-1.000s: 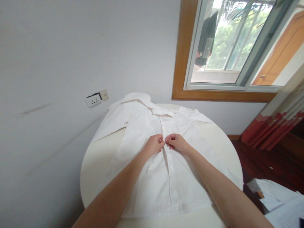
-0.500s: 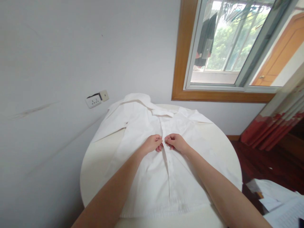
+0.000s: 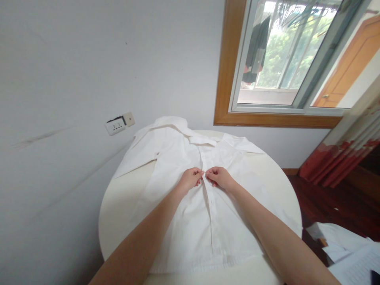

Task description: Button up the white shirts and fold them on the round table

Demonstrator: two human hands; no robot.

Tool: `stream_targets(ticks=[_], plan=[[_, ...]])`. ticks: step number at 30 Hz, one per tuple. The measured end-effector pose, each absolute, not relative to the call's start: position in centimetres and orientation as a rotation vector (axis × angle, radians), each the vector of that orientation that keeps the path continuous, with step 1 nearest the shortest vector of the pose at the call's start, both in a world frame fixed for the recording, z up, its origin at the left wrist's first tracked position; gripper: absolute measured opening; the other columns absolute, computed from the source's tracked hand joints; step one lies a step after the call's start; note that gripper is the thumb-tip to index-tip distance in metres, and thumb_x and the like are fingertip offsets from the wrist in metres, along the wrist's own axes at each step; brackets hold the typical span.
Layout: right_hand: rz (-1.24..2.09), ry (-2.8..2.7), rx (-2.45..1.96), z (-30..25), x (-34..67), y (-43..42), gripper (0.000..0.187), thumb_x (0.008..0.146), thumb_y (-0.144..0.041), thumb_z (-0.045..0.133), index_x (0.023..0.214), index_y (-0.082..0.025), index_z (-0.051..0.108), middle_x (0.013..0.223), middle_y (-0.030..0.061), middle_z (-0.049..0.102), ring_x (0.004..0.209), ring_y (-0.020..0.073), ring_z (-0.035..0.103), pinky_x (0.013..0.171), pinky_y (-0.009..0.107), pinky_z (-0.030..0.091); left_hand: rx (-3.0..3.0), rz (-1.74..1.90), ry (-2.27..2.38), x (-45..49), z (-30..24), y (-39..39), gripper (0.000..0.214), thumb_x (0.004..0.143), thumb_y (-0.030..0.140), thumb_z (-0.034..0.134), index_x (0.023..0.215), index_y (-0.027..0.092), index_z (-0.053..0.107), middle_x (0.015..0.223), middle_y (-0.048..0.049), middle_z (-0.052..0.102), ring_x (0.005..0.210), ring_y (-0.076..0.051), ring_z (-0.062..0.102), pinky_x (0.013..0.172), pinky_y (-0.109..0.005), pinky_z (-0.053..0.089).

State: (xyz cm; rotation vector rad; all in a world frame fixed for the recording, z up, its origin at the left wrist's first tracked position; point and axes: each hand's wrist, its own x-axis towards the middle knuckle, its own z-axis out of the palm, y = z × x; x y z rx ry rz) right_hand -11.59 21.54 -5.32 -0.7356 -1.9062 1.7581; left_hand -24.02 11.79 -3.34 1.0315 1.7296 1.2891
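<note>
A white button-up shirt [image 3: 178, 221] lies front up across a round cream table [image 3: 118, 209], its collar toward the wall and its hem toward me. My left hand [image 3: 191, 178] pinches the front edge of the shirt at mid-chest. Close beside it, my right hand [image 3: 219, 177] pinches the facing edge of the same front opening. The fingertips of both hands nearly meet. Whatever button or buttonhole lies between them is too small to make out. Below the hands the front placket gapes slightly.
A wall with a power socket [image 3: 115, 126] stands behind and left of the table. A wood-framed window [image 3: 222, 114] is at the back right, with a red and cream curtain [image 3: 335, 158] beside it. Papers [image 3: 353, 253] lie at the lower right, above a dark red floor [image 3: 320, 198].
Both hands stay at the same spot on the shirt front, with only slight finger movement. The whole view has shifted very slightly.
</note>
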Motion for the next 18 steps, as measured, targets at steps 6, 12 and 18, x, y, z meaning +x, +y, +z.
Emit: stream_targets(ticks=[6, 12, 18], plan=[[1.725, -1.945, -0.741, -5.57, -11.64, 21.73, 0.014, 0.068, -0.029, 0.064, 0.071, -0.015, 0.061, 0.054, -0.0036, 0.054, 0.049, 0.0083, 0.047, 0.041, 0.018, 0.042, 0.838, 1.319, 1.677, -23.83, -3.70, 12.11, 0.017, 0.077, 0.027, 0.060, 0.071, 0.012, 0.056, 0.053, 0.0018, 0.055, 0.047, -0.007, 0.052, 0.051, -0.020, 0.045], [1.741, -1.948, -0.745, -5.61, -11.73, 21.81, 0.011, 0.068, -0.024, 0.063, 0.072, -0.015, 0.061, 0.054, -0.0037, 0.055, 0.049, 0.0076, 0.048, 0.041, 0.017, 0.042, 0.881, 1.225, 1.720, -23.80, -3.55, 11.98, 0.018, 0.080, 0.022, 0.055, 0.065, 0.013, 0.054, 0.048, 0.0018, 0.054, 0.042, -0.007, 0.050, 0.048, -0.020, 0.042], [1.834, -1.911, -0.742, -5.19, -11.58, 21.89, 0.008, 0.071, -0.021, 0.061, 0.073, -0.014, 0.062, 0.055, -0.0024, 0.057, 0.048, 0.0074, 0.051, 0.044, 0.017, 0.044, 0.985, 1.168, 1.691, -24.12, -3.50, 11.73, 0.009, 0.079, 0.017, 0.052, 0.072, 0.012, 0.055, 0.049, 0.0036, 0.053, 0.042, -0.007, 0.047, 0.046, -0.019, 0.038]])
